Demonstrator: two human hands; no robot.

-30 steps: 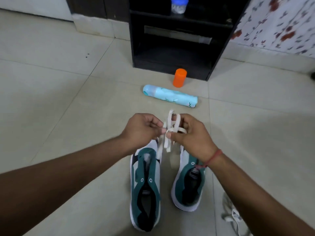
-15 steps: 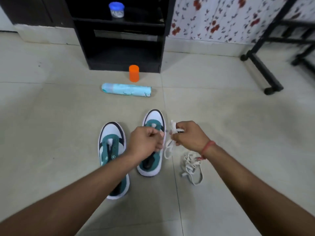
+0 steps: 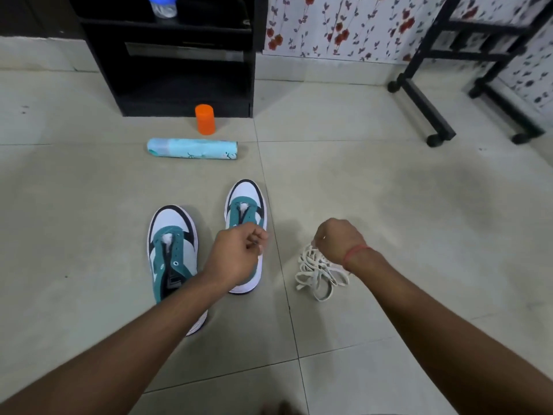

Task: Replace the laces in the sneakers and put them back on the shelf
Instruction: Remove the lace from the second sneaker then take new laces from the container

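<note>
Laces (image 3: 320, 272) lowered onto floor (image 3: 419, 205).

pale tiled floor (image 3: 389, 190), floral wallpaper (image 3: 344, 25) (red blooms), black stand (image 3: 425, 109).

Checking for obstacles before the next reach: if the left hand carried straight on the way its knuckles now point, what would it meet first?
The left hand hangs over the right-side teal and white sneaker, curled fingers aimed forward and slightly right. Carried on, it would probably pass over that sneaker's toe to bare floor tile; height is unclear.
</note>
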